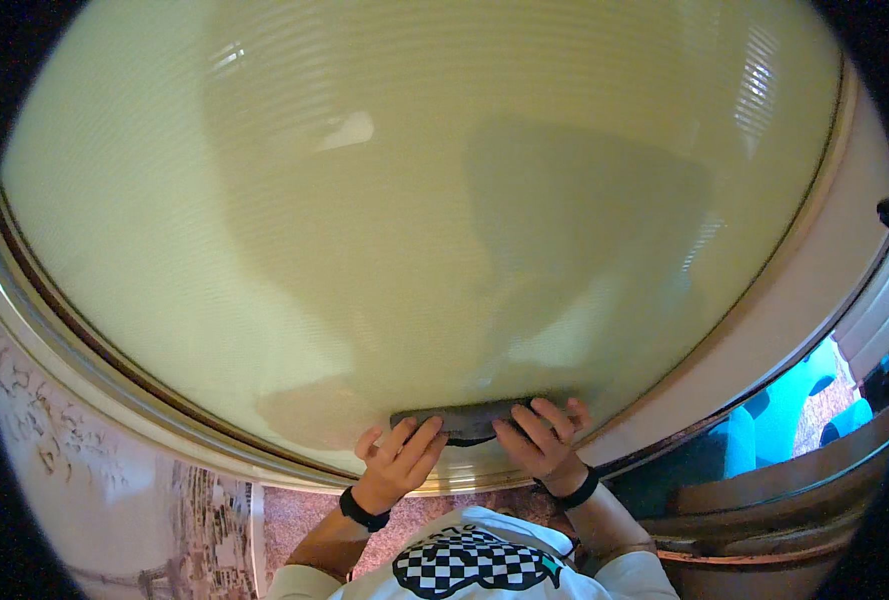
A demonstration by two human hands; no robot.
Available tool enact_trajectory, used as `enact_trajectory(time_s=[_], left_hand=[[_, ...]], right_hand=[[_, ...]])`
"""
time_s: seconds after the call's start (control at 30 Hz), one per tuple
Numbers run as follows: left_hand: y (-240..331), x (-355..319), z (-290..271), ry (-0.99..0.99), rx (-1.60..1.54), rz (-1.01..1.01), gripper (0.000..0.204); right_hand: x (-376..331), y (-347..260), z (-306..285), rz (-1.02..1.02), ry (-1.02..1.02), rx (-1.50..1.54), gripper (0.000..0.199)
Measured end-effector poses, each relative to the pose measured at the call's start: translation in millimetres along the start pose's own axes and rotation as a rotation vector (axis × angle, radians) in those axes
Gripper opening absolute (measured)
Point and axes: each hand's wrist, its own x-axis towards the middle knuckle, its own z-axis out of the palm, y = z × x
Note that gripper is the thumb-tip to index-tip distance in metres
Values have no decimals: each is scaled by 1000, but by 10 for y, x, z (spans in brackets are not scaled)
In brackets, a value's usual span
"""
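Note:
A long, dark grey oblong case (472, 414) lies at the near edge of a glossy yellow-green tabletop (364, 250). Its exact kind is hard to make out; a darker gap or fold shows along its near side. My left hand (400, 463) grips its left end, fingertips pressed on the front face. At the other end my right hand (544, 440) has its fingers closed over the case, with the outer finger held away from it. Both thumbs are largely hidden. Each wrist wears a black band.
Shadows and bright reflections fall across the tabletop. A pale surface (814, 240) runs along its right side. At the lower right stand brown wooden furniture (794, 480) and turquoise items (779, 410). A patterned wall (114, 500) is on the left, and pinkish carpet (299, 520) shows below.

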Motion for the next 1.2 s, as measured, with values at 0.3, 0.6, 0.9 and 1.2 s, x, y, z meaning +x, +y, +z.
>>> enact_trajectory(time_s=[0.3,0.6,0.9,1.2], left_hand=[[-602,1157,-628,312,37,-166,11],[-410,-374,-205,98,-21,-177,14],[-1154,438,-853,313,176,-259,15],[-880,-597,-548,163,58,-339,15]], right_hand=[[1384,-24,-156,121,270,25,18],[311,-513,320,-85,13,66,17],[1551,-778,297,16,203,101,18],[729,-1100,630,-128,1,161,17]])
